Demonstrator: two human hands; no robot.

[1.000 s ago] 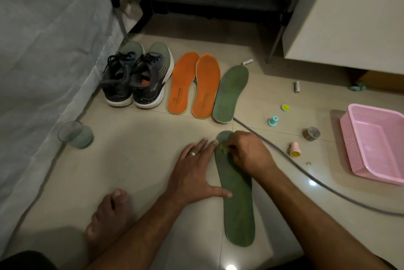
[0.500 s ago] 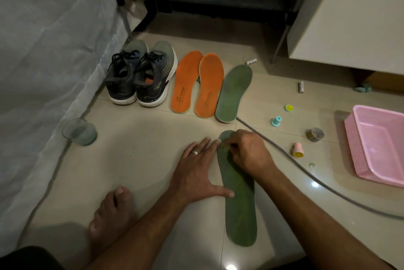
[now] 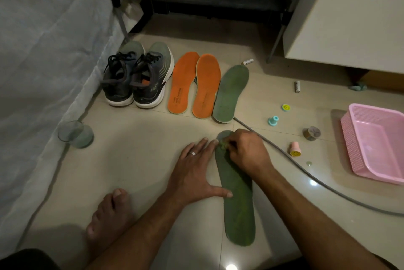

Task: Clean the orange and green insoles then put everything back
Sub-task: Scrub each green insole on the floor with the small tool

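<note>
- Across the last second very little is being altered: the right hand (image 3: 244, 151) is being kept at the toe end of the near green insole (image 3: 238, 199), with only a slight shift of its fingers there, and the left hand (image 3: 196, 173) is being kept spread beside it as before.
- From this it is being judged that scrubbing is still being worked at the toe, so this insole's cleaning is not yet finished and putting things back is still to come.
- The right grip is being held curled around a small pale-green object (image 3: 223, 145), possibly a little cloth or sponge; what it is cannot be told in this dim view.
- The left grip is lying flat with straight fingers, holding nothing; its thumb and fingertips are being pressed on the insole's left edge to steady it.
- The near green insole is lying flat on the floor (image 3: 135, 160), its toe under the right grip and its heel toward the person.
- The orange insoles (image 3: 194, 83) and the second green insole (image 3: 229, 92) are lying in a row next to the shoes (image 3: 137, 77), well apart from both hands.
</note>
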